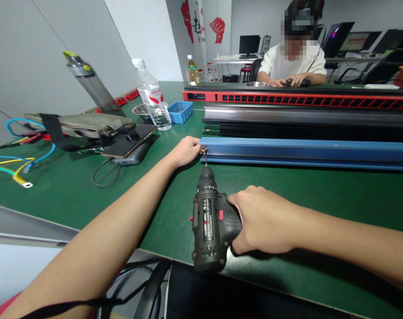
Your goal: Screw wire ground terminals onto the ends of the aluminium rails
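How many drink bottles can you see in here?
3: a grey bottle at the left, a clear bottle beside the blue tray, and a green-labelled bottle farther back. Others could be hidden.

We had a long, glossy blue bar (308,153) lying crosswise on the green table (321,181), ridged along both edges, its right end out of view. Our black drill (205,230), marked with red buttons, pointed away from us, its thin bit (206,160) reaching the bar's left end; we couldn't tell whether they touched.
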Motion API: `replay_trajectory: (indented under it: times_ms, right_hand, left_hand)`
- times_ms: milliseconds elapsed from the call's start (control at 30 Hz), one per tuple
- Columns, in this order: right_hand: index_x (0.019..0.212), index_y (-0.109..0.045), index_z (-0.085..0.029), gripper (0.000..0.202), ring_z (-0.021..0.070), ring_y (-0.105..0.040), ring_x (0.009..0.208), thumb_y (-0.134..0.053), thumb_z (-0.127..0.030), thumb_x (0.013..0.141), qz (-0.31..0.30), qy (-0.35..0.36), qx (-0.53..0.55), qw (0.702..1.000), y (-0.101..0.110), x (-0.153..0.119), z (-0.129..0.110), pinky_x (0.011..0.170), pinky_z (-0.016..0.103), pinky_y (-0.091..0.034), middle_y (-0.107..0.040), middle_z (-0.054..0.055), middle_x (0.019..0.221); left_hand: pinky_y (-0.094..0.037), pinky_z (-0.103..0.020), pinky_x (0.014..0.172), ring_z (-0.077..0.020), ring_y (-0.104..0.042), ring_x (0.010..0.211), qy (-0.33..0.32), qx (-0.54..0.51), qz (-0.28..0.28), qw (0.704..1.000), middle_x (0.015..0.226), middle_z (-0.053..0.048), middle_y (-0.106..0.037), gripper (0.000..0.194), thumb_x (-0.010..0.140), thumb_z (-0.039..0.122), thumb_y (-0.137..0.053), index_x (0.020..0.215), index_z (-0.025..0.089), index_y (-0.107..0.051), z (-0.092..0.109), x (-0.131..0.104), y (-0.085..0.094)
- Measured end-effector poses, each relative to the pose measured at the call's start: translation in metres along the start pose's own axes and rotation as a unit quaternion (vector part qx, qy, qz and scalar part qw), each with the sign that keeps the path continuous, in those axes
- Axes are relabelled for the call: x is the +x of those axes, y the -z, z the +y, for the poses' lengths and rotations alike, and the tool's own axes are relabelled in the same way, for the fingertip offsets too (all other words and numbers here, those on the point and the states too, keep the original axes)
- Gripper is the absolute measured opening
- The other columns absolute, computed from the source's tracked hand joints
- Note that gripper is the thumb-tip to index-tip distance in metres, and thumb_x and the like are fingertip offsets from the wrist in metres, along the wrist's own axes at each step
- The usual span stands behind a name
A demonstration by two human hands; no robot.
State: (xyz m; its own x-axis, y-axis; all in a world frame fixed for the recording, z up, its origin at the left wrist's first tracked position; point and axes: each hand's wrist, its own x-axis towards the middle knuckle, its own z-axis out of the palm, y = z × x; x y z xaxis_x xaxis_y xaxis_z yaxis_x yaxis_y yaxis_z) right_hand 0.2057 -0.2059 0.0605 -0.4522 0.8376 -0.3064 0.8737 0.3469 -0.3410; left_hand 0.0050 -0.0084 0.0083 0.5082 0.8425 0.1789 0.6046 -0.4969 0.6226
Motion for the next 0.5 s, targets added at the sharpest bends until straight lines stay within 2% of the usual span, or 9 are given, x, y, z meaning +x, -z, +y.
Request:
replay_trajectory:
  times_ms: [500]
  right_hand:
    - [0.077,-0.07,-0.021,0.032,0.0187,-0.058,0.055,-0.075,-0.047,0.059,-0.007,-0.003,0.007,1.0,-0.0005,0.0008,-0.0003,0.047,0.028,-0.035,-0.069,0.005,0.069]
  left_hand:
    - [-0.032,-0.023,0.06,-0.0112,-0.042,0.059,0.0,-0.004,0.0,1.0,0.056,0.003,-0.047,0.026,0.079,0.026,-0.046,0.055,0.017,-0.047,-0.0011,0.0006,0.0]
